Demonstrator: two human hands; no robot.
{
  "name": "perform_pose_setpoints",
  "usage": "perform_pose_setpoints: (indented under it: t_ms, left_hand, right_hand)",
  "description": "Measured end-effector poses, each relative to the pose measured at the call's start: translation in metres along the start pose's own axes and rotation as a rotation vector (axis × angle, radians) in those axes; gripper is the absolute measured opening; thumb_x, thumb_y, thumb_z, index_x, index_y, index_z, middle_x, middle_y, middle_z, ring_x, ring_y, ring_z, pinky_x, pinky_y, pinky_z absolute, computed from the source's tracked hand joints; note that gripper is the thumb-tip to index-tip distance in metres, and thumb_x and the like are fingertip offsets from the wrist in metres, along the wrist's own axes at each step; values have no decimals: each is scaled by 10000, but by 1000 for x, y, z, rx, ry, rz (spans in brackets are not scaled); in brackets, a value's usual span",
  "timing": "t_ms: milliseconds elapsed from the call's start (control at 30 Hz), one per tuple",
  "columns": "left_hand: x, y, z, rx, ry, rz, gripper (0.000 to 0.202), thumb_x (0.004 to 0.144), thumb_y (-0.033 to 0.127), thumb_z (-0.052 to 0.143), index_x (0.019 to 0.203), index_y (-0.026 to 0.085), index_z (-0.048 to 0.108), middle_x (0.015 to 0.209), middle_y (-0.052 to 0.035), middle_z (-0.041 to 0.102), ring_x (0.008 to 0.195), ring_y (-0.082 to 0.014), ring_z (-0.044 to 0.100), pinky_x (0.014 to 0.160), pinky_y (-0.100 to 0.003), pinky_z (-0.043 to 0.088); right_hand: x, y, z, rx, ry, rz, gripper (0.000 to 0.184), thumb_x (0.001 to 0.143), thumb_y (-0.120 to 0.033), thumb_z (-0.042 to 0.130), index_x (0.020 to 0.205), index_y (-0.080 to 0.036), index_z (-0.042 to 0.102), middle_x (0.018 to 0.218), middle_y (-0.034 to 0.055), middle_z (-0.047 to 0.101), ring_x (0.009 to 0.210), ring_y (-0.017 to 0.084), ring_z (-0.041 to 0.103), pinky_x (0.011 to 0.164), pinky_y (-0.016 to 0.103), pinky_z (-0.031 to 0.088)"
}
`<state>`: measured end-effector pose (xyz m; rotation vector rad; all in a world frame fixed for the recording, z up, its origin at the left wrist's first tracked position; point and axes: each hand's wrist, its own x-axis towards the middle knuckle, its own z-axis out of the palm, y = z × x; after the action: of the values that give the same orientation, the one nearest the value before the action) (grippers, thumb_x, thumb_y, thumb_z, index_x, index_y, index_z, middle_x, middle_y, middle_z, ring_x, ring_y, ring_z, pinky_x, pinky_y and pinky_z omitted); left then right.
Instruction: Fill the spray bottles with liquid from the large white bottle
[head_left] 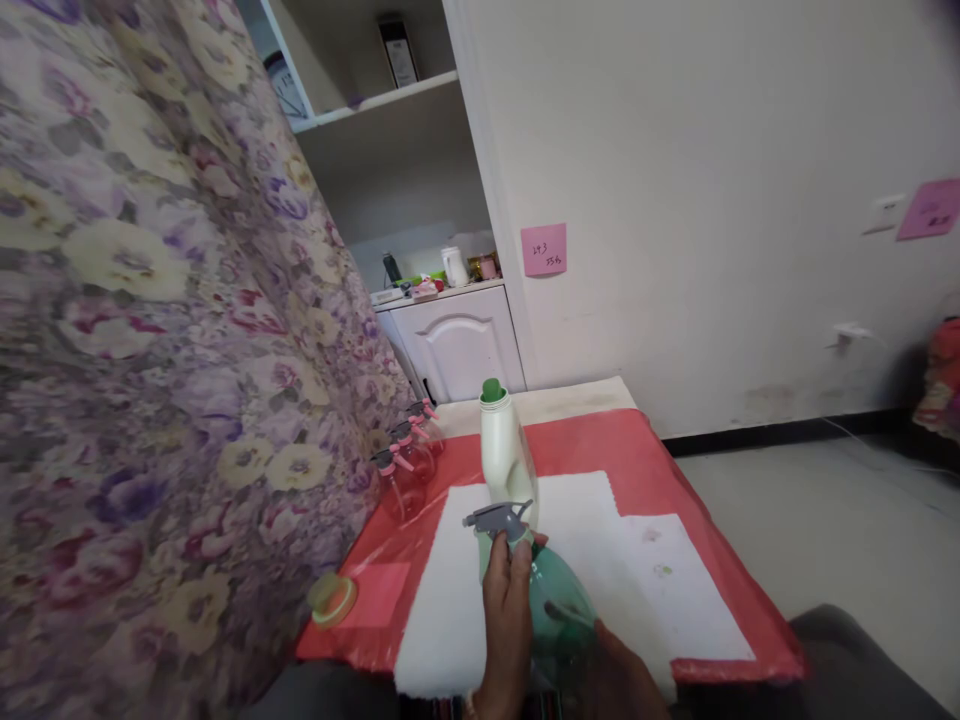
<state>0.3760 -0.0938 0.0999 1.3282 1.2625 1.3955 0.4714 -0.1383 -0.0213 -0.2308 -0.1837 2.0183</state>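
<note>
A translucent green spray bottle (561, 595) with a grey spray head (501, 518) leans to the left, low over the near part of the table. My left hand (506, 600) is closed around its neck, just under the spray head. Against the lower right side of the bottle rests my right hand (626, 675), closed on the body, its fingers partly hidden and dim. Right behind the spray head stands a pale green-white jug (499, 440) with a green top and a side handle, upright on a white cloth (442, 600).
Several clear spray bottles with pink triggers (405, 485) line the left edge of the red-covered table (585, 440). A yellowish round cap (331, 598) lies at the front left. A floral curtain (187, 400) hangs close on the left; a cabinet (465, 340) and wall are behind.
</note>
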Motion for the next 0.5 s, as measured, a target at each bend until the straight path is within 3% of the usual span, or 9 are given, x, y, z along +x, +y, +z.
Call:
perform_pose_setpoints:
  t_ms: [133, 233, 400, 500]
  left_hand:
    - [-3, 5, 1, -43, -50, -24, 354, 879, 495, 556, 1052, 217, 692, 1034, -53, 725, 1010, -234, 615, 880, -298, 442]
    - [-3, 5, -2, -126, -73, -122, 435, 844, 530, 592, 1112, 201, 687, 1097, -83, 727, 1053, -259, 624, 892, -324, 459]
    - [-3, 3, -5, -231, -78, -178, 541, 802, 564, 633, 1166, 165, 668, 1072, -109, 741, 1000, -280, 654, 853, -357, 490]
    - [-1, 0, -5, -245, -95, -150, 564, 784, 564, 655, 1192, 175, 664, 1110, -109, 733, 1043, -281, 644, 893, -361, 481]
  right_hand:
    - [-2, -3, 2, 4, 21, 39, 514, 738, -551, 736, 1082, -169, 716, 889, 85, 795, 621, 154, 684, 504, 212, 485]
    - [-3, -4, 9, 4, 15, 122, 591, 779, -645, 635, 1082, -145, 721, 711, 80, 767, 457, 101, 586, 439, 178, 404]
    - [-6, -6, 23, 9, -31, 212, 717, 847, -718, 442, 785, -75, 752, 396, 29, 582, 335, 76, 424, 361, 161, 260]
    - [-5, -6, 21, -20, 7, 237, 775, 807, -772, 437, 691, -67, 737, 385, 19, 563, 311, 53, 352, 345, 158, 251]
